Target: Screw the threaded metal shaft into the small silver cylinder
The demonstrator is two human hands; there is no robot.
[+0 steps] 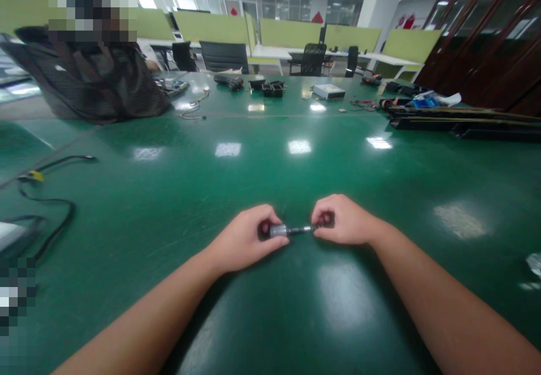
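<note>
Low over the green table (270, 160), a small screwdriver-like tool (278, 230) lies level between my two hands. It has a grey cylindrical body and a thin dark shaft with a shiny end. My left hand (249, 237) is closed round the grey body, thumb below and curled fingers above. At the other end, my right hand (344, 220) pinches the tip of the shaft between thumb and fingers, so the very tip is hidden.
A large dark bag (105, 82) stands at the back left. Black cables (63, 211) trail along the left side. A white box (328, 91) and black parts (273, 88) sit at the far edge. Long black strips (465, 121) are stacked at the right.
</note>
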